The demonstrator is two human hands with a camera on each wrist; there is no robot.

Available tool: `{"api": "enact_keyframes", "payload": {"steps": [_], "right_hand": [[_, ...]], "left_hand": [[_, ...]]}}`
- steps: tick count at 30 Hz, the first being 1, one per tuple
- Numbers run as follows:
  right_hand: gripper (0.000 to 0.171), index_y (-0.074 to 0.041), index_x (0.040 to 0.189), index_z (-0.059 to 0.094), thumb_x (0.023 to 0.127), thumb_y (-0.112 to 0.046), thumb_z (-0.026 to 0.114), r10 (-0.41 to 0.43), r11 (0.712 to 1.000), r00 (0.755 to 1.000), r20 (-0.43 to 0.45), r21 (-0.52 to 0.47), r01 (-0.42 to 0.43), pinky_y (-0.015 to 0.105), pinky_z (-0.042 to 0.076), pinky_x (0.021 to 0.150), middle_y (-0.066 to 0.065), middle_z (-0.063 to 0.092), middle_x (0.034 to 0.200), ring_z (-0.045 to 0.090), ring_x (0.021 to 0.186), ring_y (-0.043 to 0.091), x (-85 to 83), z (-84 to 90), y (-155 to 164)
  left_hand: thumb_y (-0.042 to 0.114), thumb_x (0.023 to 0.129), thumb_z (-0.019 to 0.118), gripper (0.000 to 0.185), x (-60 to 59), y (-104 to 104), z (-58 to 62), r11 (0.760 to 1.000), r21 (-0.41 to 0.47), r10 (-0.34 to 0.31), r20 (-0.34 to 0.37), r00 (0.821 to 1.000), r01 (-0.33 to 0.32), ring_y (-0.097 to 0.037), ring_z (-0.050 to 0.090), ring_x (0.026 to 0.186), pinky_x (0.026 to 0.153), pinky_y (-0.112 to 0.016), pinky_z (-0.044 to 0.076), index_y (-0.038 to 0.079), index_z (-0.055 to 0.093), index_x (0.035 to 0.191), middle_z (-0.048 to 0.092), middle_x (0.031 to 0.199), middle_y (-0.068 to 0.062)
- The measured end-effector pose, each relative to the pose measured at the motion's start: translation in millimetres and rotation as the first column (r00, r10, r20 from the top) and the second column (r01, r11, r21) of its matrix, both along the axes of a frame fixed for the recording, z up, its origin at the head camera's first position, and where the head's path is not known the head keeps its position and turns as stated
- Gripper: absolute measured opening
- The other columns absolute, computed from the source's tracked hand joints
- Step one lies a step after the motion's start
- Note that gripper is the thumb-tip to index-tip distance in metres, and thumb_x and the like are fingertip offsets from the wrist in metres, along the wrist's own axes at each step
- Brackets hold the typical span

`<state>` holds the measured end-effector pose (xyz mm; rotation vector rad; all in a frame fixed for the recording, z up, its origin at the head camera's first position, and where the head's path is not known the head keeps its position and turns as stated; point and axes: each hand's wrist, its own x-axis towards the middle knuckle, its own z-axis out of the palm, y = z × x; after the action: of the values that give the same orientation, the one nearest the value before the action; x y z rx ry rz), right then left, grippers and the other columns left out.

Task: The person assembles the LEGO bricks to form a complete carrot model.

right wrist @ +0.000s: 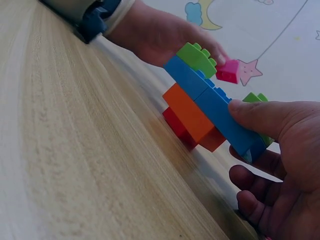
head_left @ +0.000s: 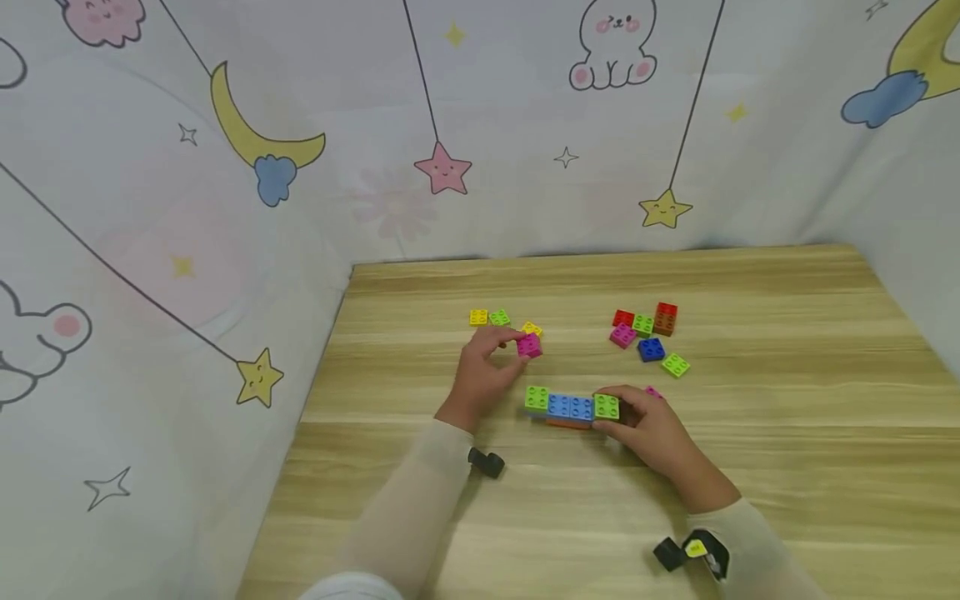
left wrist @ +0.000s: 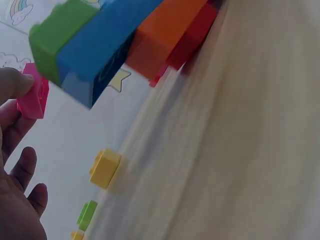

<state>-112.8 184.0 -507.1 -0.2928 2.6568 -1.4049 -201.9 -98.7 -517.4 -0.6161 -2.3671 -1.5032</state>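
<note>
A stack of bricks stands on the wooden table: a red and an orange brick below, a long blue one across them, a green brick on each end. My right hand grips its right end, thumb on the blue brick. My left hand pinches a small magenta brick just above the table, behind the stack's left end. That magenta brick sits between my fingertips in the left wrist view, and appears past the stack as a magenta brick in the right wrist view.
Yellow and green loose bricks lie behind my left hand. A cluster of several bricks, red, green, magenta, blue and brown, lies at the back right. Printed cloth walls enclose the table at back and left.
</note>
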Motion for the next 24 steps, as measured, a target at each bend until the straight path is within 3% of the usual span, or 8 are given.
{"api": "enact_keyframes", "payload": {"steps": [6,10,16,24], "right_hand": [[0.044,-0.022,0.121,0.066,0.082,-0.039,0.078,-0.007,1.000,1.000,-0.003,0.008,0.007,0.027,0.048,0.073,-0.003,0.065,0.114,0.053,0.090,0.019,-0.6,2.1,1],[0.044,-0.022,0.121,0.066,0.083,-0.038,0.078,0.000,1.000,1.000,-0.003,-0.002,0.000,0.027,0.049,0.072,-0.003,0.065,0.113,0.053,0.089,0.020,-1.0,2.1,1],[0.042,-0.021,0.120,0.066,0.083,-0.036,0.078,0.013,1.000,1.000,-0.015,-0.012,-0.013,0.026,0.049,0.073,-0.003,0.065,0.114,0.054,0.089,0.019,-0.9,1.6,1],[0.042,-0.021,0.120,0.066,0.083,-0.035,0.078,0.023,1.000,1.000,-0.020,-0.021,-0.023,0.026,0.051,0.077,-0.003,0.066,0.117,0.057,0.094,0.017,0.1,0.1,1]], "left_hand": [[0.019,0.084,0.078,0.032,29.0,16,9.4,0.990,0.035,-0.132,-0.083,0.988,0.135,-0.015,0.055,0.111,0.100,-0.039,0.044,0.019,0.071,0.115,0.067,0.115,0.004],[0.020,0.083,0.078,0.031,42.2,20,11.9,0.979,-0.025,-0.202,-0.148,0.968,0.200,-0.016,0.054,0.110,0.100,-0.035,0.042,0.016,0.072,0.113,0.067,0.113,0.003],[0.031,0.085,0.075,0.029,49.0,22,10.1,0.958,-0.176,-0.253,-0.143,0.957,0.227,-0.007,0.049,0.111,0.099,-0.031,0.039,0.023,0.072,0.112,0.063,0.114,0.014],[0.033,0.084,0.076,0.026,51.1,23,7.6,0.925,-0.274,-0.298,-0.094,0.950,0.263,-0.001,0.045,0.107,0.098,-0.029,0.036,0.027,0.073,0.109,0.062,0.112,0.022]]}}
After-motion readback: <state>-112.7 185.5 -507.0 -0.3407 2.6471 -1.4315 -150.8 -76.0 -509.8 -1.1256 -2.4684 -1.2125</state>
